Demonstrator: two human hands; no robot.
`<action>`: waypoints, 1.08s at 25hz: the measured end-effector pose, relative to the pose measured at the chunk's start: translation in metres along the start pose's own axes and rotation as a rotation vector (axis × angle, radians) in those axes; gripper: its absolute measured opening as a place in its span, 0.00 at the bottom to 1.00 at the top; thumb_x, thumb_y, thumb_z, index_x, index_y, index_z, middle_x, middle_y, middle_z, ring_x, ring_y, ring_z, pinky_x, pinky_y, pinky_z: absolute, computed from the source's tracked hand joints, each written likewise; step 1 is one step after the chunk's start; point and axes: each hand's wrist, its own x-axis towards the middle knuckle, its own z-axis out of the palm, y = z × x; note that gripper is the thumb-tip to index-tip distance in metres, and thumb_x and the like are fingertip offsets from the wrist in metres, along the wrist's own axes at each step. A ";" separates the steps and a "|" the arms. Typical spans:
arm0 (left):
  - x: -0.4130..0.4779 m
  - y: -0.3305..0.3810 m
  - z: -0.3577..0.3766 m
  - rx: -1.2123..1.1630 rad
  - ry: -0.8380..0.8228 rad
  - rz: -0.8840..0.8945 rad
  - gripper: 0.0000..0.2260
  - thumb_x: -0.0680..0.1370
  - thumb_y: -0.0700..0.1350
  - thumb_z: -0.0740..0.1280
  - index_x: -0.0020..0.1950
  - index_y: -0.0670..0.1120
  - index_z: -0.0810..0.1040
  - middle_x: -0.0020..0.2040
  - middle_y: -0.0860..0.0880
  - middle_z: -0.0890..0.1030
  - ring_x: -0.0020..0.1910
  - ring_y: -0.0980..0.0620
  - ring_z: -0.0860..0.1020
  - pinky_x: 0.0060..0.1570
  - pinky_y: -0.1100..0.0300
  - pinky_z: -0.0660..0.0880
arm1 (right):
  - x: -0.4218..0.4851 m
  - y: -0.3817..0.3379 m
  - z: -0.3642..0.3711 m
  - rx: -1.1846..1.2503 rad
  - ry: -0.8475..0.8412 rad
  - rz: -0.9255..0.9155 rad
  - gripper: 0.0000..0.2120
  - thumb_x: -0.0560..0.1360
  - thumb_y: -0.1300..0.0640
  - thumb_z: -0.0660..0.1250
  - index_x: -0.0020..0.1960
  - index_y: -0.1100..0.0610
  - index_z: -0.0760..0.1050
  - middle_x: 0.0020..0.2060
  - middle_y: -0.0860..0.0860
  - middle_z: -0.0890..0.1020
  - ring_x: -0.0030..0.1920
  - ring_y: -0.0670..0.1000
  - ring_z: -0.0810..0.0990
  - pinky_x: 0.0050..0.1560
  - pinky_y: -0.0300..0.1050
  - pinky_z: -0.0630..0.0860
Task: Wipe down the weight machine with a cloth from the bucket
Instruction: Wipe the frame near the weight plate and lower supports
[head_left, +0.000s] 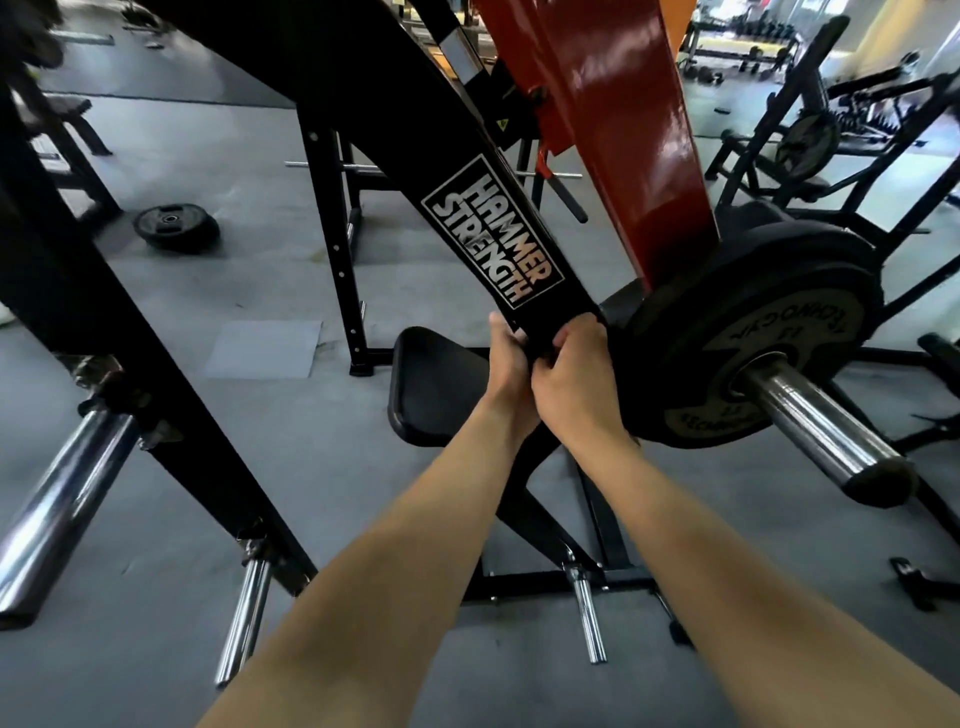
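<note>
Two bare forearms reach forward from the near edge and meet at the middle of the view. The left hand (506, 358) and the right hand (571, 374) sit side by side, touching, both with fingers curled tightly round the lower end of a black beam (467, 171) of the weight machine (332, 218). The left thumb lies up along the beam's left edge, and the right knuckles wrap its right edge. Something dark is bunched between the fingers and the metal. Whether it is a cloth cannot be told.

Just above the hands the beam carries a white "HAMMER STRENGTH" label (493, 234). To the right of the beam a glossy red arm (623, 130) slopes down to a black weight plate (753, 322), which sits just right of the right hand on a chrome sleeve (821, 431) that points toward the near right. Beneath the wrists lies a black seat pad (431, 379).

The machine's frame fills the middle and left of the scene and stands on a grey floor (208, 457). A chrome bar (57, 499) juts out at near left. A loose plate (176, 226) lies flat at far left, well apart from the hands.
</note>
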 end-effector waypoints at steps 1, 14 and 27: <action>0.001 0.004 0.001 -0.001 0.000 0.029 0.26 0.85 0.60 0.50 0.53 0.43 0.80 0.46 0.45 0.85 0.47 0.47 0.82 0.41 0.61 0.80 | 0.001 -0.002 -0.001 0.030 0.001 -0.002 0.12 0.75 0.63 0.68 0.56 0.58 0.71 0.55 0.54 0.75 0.55 0.55 0.79 0.57 0.54 0.81; 0.006 -0.014 -0.018 0.073 0.022 0.002 0.35 0.85 0.63 0.44 0.54 0.42 0.85 0.54 0.41 0.86 0.57 0.43 0.83 0.64 0.51 0.76 | -0.015 0.017 0.011 -0.123 -0.067 -0.061 0.14 0.77 0.61 0.66 0.63 0.58 0.74 0.62 0.55 0.73 0.61 0.57 0.76 0.63 0.55 0.77; 0.023 -0.068 -0.049 0.522 -0.017 -0.031 0.17 0.84 0.52 0.56 0.50 0.46 0.82 0.47 0.46 0.86 0.53 0.47 0.83 0.61 0.53 0.77 | -0.029 0.083 0.036 -0.304 -0.399 0.055 0.23 0.82 0.60 0.61 0.77 0.55 0.66 0.72 0.55 0.67 0.67 0.60 0.74 0.63 0.54 0.76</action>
